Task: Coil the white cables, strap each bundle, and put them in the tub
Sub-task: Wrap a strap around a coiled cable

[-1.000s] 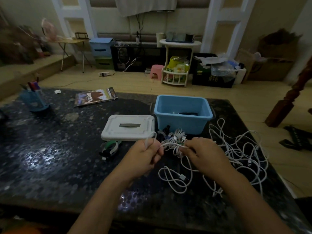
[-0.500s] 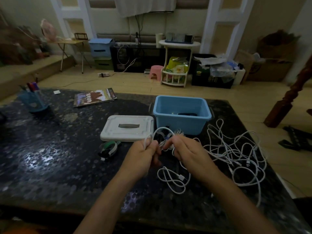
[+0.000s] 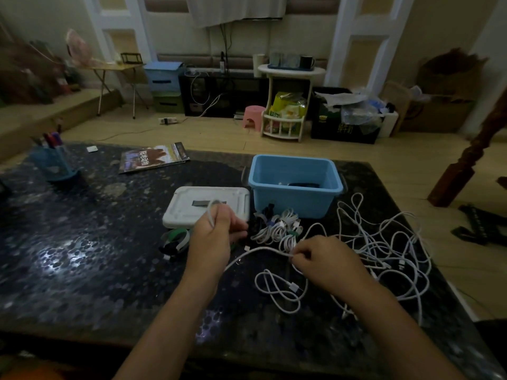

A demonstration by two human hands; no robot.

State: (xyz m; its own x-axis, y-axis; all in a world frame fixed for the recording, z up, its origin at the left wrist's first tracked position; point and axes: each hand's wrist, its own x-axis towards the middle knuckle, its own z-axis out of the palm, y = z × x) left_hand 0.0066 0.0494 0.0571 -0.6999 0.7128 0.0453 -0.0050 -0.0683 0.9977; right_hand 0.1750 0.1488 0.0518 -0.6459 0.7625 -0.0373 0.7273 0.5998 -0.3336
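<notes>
My left hand (image 3: 214, 237) grips a small loop of white cable (image 3: 262, 250) above the dark table. The same cable runs right and down to my right hand (image 3: 323, 263), which pinches it between thumb and fingers. A tangle of loose white cables (image 3: 384, 242) sprawls on the table to the right. Several strapped white bundles (image 3: 279, 227) lie in front of the blue tub (image 3: 295, 194). The tub is open, with something dark inside. One more loose cable (image 3: 279, 290) curls near my right wrist.
The tub's white lid (image 3: 189, 207) lies flat left of the tub. Green and white straps (image 3: 175, 241) sit below the lid. A magazine (image 3: 153, 157) and a blue pen cup (image 3: 55, 163) stand at the far left. The table's right edge (image 3: 444, 272) is close to the tangle.
My hands have drawn apart: the left one rose toward the lid with its loop, the right one slid down and right along the cable, stretching it between them.
</notes>
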